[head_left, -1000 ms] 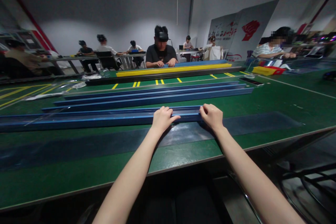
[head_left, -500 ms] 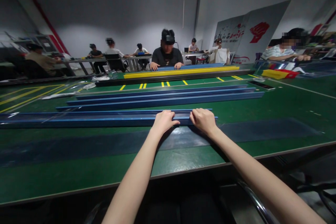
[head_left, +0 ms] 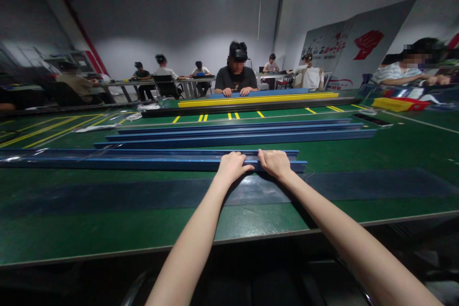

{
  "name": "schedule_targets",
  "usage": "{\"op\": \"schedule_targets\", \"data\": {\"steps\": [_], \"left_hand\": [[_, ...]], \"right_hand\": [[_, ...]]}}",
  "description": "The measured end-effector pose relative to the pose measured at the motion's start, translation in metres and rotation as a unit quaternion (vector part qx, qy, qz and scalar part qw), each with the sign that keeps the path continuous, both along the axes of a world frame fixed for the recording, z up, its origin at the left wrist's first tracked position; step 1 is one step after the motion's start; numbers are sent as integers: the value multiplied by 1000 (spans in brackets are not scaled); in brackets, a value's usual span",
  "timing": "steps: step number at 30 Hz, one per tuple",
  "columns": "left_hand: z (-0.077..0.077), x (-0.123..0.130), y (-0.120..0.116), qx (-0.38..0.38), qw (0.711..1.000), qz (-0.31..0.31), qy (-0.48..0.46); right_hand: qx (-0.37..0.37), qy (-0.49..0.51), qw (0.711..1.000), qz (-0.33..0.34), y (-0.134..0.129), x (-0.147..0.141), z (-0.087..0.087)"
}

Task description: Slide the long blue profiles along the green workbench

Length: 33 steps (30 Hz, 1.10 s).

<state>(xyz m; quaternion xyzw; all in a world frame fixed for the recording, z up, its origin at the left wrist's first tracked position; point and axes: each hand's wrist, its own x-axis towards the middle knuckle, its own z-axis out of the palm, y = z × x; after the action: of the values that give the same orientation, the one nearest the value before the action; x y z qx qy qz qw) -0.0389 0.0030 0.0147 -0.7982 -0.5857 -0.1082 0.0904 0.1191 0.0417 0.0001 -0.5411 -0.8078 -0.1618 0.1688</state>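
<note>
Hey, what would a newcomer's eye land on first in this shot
Probably the left hand and right hand at center, close together on the long blue channel near its right end. Next, the bright yellow bar lying farther back on the green table. The red fist on the panel at upper right also stands out.

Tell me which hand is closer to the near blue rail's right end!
Right. The right hand is on the blue rail, just left of that end; the left hand is on the same rail, farther left.
</note>
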Motion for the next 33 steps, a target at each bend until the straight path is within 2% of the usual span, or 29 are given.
{"op": "schedule_targets", "data": {"steps": [10,14,22,33], "left_hand": [[-1,0,1,11,1000,-8,-9],[0,0,0,18,1000,-13,-10],[-2,1,-1,13,1000,-27,-8],[-1,4,-3,17,999,-41,9]], "right_hand": [[36,38,998,24,5,8,-4],[43,35,998,-1,10,21,-6],[56,58,993,-91,16,54,-9],[61,75,989,-114,12,53,-10]]}}
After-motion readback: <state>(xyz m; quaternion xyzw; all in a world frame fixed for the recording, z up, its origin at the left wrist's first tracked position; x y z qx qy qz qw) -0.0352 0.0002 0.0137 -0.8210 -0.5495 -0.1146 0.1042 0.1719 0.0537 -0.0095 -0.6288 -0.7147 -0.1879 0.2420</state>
